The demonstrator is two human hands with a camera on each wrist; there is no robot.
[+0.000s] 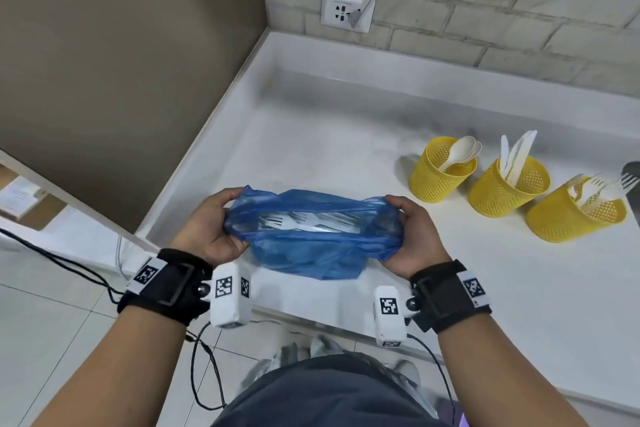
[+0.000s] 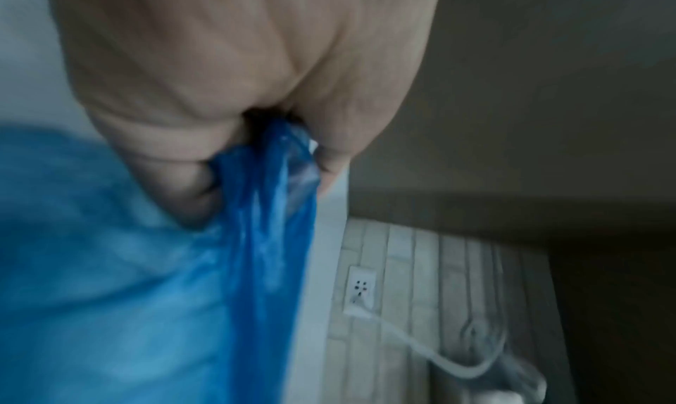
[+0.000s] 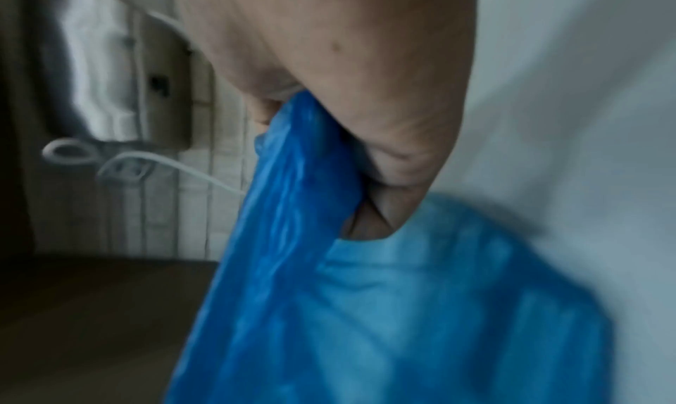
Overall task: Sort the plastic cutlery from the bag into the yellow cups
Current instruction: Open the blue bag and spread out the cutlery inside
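Observation:
A blue plastic bag (image 1: 311, 246) hangs stretched between both hands above the near edge of the white counter. My left hand (image 1: 214, 222) grips its left rim and my right hand (image 1: 412, 236) grips its right rim, pulling the mouth wide. White plastic forks (image 1: 304, 220) show inside the bag. In the left wrist view fingers pinch the blue bag (image 2: 263, 179); the right wrist view shows the bag (image 3: 303, 164) bunched in the grip. Three yellow mesh cups stand at the right: one with spoons (image 1: 441, 172), one with knives (image 1: 509, 185), one with forks (image 1: 576, 211).
The white counter (image 1: 346, 135) runs into a corner between a beige panel on the left and a brick-pattern wall behind. A wall socket (image 1: 344, 10) with a white cable sits above the counter. Tiled floor and black cables lie at lower left.

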